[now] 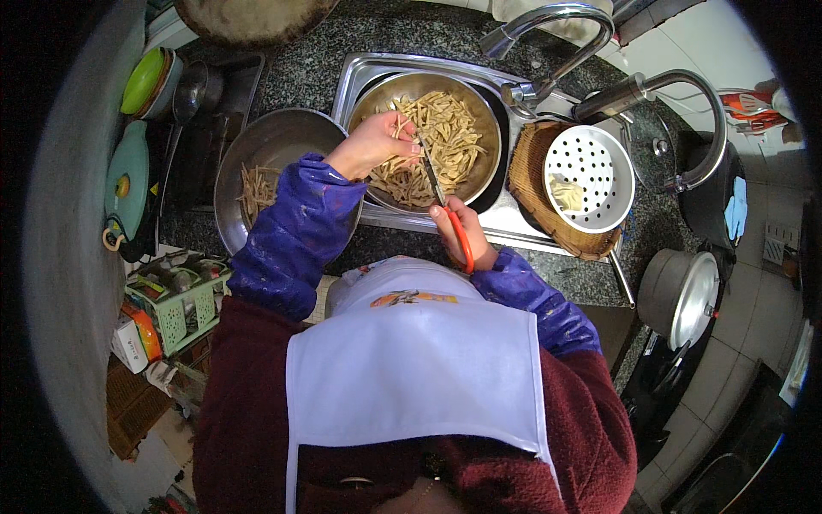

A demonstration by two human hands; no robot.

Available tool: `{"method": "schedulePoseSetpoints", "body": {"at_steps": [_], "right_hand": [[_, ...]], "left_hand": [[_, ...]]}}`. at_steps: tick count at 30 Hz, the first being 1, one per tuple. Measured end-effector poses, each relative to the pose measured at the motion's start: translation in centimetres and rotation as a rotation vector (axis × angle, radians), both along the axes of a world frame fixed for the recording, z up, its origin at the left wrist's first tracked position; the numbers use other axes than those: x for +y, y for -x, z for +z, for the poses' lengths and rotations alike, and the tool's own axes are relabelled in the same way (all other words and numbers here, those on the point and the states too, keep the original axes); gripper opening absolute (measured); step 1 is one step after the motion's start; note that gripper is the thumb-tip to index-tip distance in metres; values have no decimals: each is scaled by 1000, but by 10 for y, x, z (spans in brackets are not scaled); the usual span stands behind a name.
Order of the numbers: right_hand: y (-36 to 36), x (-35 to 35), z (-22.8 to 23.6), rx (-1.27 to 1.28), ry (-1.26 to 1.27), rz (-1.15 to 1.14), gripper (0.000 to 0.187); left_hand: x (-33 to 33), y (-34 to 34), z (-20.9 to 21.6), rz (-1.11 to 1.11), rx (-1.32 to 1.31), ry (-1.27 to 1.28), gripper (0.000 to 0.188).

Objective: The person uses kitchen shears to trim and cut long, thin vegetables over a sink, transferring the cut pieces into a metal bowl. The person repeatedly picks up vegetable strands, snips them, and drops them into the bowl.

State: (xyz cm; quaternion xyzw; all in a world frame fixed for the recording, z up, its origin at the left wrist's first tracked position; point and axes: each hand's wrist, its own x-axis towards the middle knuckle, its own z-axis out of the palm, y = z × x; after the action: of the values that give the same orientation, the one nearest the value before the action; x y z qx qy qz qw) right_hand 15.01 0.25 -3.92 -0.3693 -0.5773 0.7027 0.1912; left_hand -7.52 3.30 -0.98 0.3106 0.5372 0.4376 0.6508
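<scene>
Two hands at work over the sink: left hand [370, 144] has its fingers [402, 128] pinched shut on a pale strip [412, 137] held just above the steel bowl [488, 128]; right hand [462, 236] has its fingers closed through the orange handles of the scissors [445, 210], blades pointing up toward the strip and meeting it near the left fingertips. Can't tell how far the blades are open. Bowl sits in the sink [360, 73], about half full of more pale strips, piled mostly toward the near side. Second steel bowl [282, 137] just to the left on the dark speckled surface [300, 81], with a small heap of thinner strips at its left wall; the left forearm in a blue sleeve [295, 227] crosses its near rim. Right of the sink: white perforated colander [599, 163] resting on a round woven tray [527, 163], something pale inside the colander. Two curved taps [556, 17] behind the bowl. Further right, a steel pot with lid [681, 295] at the surface edge. Far left: teal lidded pot [128, 180], green bowl [141, 81], ladle [188, 94]. Green basket [184, 313] lower left, below the surface. White apron [419, 360] over a maroon top fills the near field.
</scene>
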Motion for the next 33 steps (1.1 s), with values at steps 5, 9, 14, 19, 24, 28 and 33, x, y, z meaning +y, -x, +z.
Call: {"method": "schedulePoseSetpoints", "body": {"at_steps": [5, 9, 14, 19, 24, 28, 33], "right_hand": [[3, -3, -4, 88, 106, -95, 30], [-2, 3, -9, 71, 170, -172, 29], [-5, 5, -13, 12, 109, -152, 31], [-5, 5, -7, 53, 166, -107, 35], [-2, 4, -7, 53, 123, -84, 35], [-3, 2, -14, 54, 81, -103, 33], [-4, 5, -16, 76, 124, -192, 29]], "left_hand": [[-1, -2, -3, 35, 96, -22, 23], [-9, 0, -3, 39, 10, 116, 22], [-14, 1, -1, -9, 178, 110, 19], [-17, -3, 4, 9, 246, 91, 19], [-18, -5, 6, 7, 295, 90, 18], [-19, -9, 13, -106, 345, 54, 18], [-18, -9, 2, -9, 230, 80, 19]]}}
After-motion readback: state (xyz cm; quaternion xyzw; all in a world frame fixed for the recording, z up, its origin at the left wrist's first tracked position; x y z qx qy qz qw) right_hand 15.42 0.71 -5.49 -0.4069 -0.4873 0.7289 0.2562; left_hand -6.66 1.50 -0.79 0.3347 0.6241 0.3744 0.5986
